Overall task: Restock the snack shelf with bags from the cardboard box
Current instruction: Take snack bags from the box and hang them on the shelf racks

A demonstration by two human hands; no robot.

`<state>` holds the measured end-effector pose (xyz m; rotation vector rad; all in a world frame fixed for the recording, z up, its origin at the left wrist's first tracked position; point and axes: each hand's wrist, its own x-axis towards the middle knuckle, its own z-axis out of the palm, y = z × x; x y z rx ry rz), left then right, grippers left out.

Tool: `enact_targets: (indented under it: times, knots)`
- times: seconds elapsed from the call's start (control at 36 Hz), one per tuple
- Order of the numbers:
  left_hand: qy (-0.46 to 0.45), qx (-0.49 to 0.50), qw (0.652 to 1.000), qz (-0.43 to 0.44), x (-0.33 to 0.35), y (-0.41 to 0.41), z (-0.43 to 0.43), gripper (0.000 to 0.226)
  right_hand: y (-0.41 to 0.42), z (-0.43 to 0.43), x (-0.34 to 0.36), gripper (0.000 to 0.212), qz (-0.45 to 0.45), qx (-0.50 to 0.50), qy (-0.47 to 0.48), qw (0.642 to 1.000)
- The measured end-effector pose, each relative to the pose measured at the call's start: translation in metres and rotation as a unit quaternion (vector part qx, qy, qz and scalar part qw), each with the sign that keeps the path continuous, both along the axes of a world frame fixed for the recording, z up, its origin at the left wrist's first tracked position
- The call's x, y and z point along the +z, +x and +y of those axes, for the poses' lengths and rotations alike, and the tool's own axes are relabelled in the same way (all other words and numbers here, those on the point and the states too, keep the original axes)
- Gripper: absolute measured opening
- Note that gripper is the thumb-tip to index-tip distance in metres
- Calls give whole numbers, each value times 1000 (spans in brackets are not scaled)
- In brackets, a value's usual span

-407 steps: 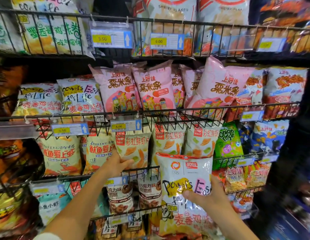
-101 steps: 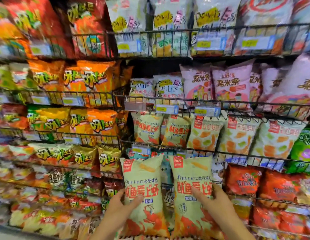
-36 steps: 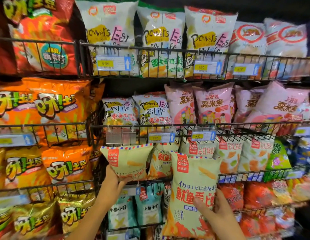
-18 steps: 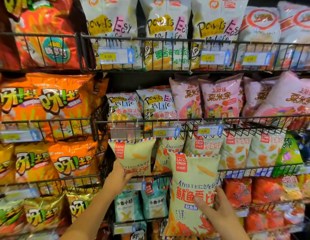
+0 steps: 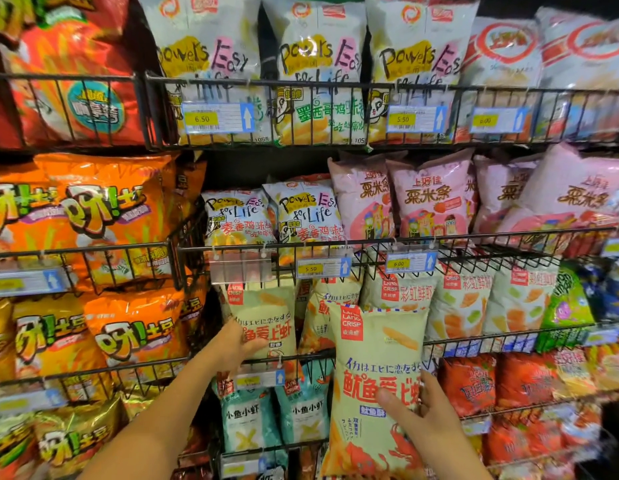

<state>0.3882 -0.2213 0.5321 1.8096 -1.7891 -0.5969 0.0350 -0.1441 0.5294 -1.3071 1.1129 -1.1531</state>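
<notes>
so my left hand [image 5: 237,345] pinches the first lang lang crisp bag [image 5: 266,315] by its edge, seating it upright behind the wire rail [image 5: 311,354]; my right hand [image 5: 424,414] curls around the second lang lang crisp bag [image 5: 373,344], held forward, ready to follow.

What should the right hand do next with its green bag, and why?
Probably lift the loose pale green plastic crisp bag over the black wire rail beside the left hand's matching shelved bag; the right hand holds it in front, not yet shelved.
</notes>
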Motion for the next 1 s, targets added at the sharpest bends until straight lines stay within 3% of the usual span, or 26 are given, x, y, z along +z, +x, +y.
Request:
enact_targets:
  times: [0.11,0.19,0.28,0.39,0.44,0.53,0.61,0.67,0.72,0.78,0.83,1.0]
  knots:
    - [31,28,999,-5,4,8,0,24,0,-3,-5,61,17,7,9,1000]
    - [47,27,999,5,1,19,-9,35,1,-5,-10,67,24,11,10,1000]
    - [53,19,998,19,0,20,-9,39,-2,-3,-16,49,22,5,19,1000]
    - [32,69,994,80,2,1,10,36,-5,2,-23,67,38,6,23,999]
    - [12,88,991,102,3,-12,21,39,-6,5,-23,81,32,15,24,999]
    - [-19,124,987,101,9,-22,35,40,-5,5,-21,60,25,15,30,999]
    - [-70,235,966,78,3,-32,49,59,-2,3,-18,82,34,31,22,999]
    - [-170,274,944,74,-5,-60,74,56,-2,0,-19,88,34,35,20,999]
    - [-208,198,952,103,-14,-98,103,49,1,-1,-15,77,30,39,19,999]
    - [-125,89,975,161,-18,-133,122,65,6,-3,-11,68,29,39,6,999]
    - [-69,46,971,223,-23,-156,124,85,9,-8,-9,64,34,31,-7,999]
    - [-141,44,953,263,-2,-179,110,92,17,-18,17,94,33,53,-62,996]
